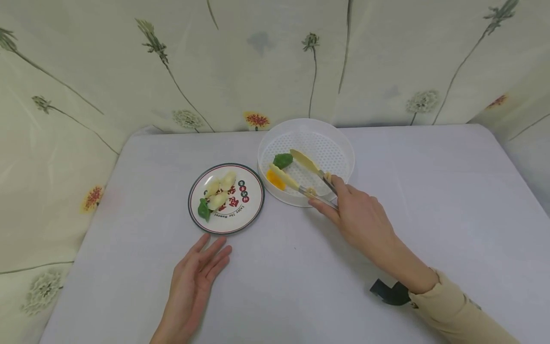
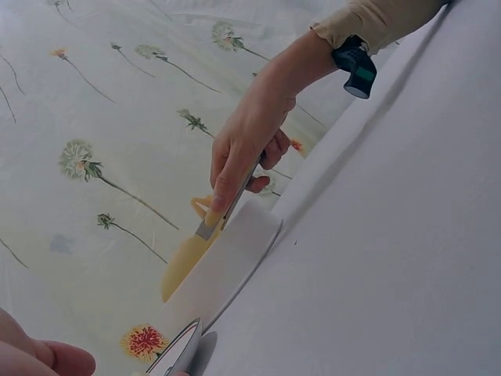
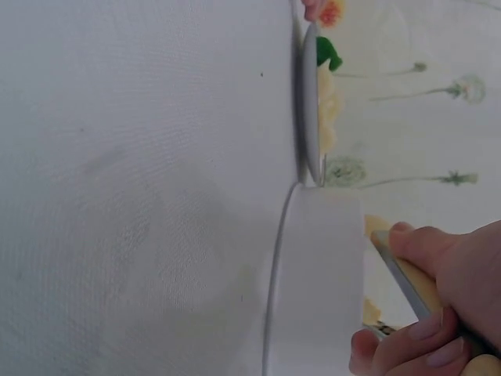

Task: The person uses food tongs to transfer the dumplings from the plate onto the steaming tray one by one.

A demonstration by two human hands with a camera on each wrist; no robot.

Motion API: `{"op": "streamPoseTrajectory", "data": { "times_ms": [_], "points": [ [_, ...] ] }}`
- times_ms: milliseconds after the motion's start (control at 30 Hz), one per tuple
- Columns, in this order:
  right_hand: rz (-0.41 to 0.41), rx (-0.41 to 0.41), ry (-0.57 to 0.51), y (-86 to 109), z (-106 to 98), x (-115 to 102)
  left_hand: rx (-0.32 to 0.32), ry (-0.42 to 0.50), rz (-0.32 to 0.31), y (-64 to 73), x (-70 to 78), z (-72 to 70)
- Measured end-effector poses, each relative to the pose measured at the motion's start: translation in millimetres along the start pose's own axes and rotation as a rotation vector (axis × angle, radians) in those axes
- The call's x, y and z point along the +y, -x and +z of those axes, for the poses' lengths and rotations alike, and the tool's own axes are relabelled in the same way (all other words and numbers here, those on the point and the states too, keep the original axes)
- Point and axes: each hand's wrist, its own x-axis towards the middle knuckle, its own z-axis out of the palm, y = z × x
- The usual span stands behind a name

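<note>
Fingers, right hand: the right hand (image 1: 358, 217) sits just right of centre in the head view, thumb and fingers curled round the handles of the tongs (image 1: 307, 177) and pinching them; the right wrist view shows the same hold close up at its lower right, fingertips (image 3: 427, 329) pressed on the metal arm.
Fingers, left hand: the left hand (image 1: 195, 282) lies flat on the table at the lower centre-left of the head view, fingers straight and loosely together, holding nothing; its fingertips point toward the plate and stop just short of the rim.
Tongs: yellow tips on metal arms, spread apart, reaching up and left from the hand into the white basket (image 1: 343, 143); one tip is near the green dumpling (image 1: 282, 160), the other lies beside the orange dumpling (image 1: 275, 179). Whether either tip touches a dumpling cannot be told.
Basket: round, white, with a perforated floor, upper centre of the head view, right beside the plate; whether the two touch cannot be told.
Plate: the plate (image 1: 251, 210) has a dark rim and printed red and green marks, left of the basket; it holds three pale dumplings (image 1: 219, 188) in a cluster and a small green piece (image 1: 203, 210) at their lower left.
Table: white cloth-covered table (image 1: 429, 200) filling the lower half of the head view.
Backdrop: pale curtain (image 1: 107, 62) printed with dandelions and red-yellow flowers along the top and left edges.
Wrist: a black device (image 1: 388, 292) is strapped beside the beige sleeve (image 1: 455, 310) at lower right.
</note>
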Motion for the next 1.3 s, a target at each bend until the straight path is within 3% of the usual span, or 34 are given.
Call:
{"op": "streamPoseTrajectory", "data": {
  "times_ms": [767,1300],
  "points": [
    [-0.013,-0.081,-0.026,3.5,-6.3,-20.0,0.011,0.001,-0.006,0.3,0.6,-1.3],
    [-0.18,-0.168,0.001,5.4,20.0,-55.6,0.021,-0.005,-0.026,-2.5,2.3,0.5]
  ]
}}
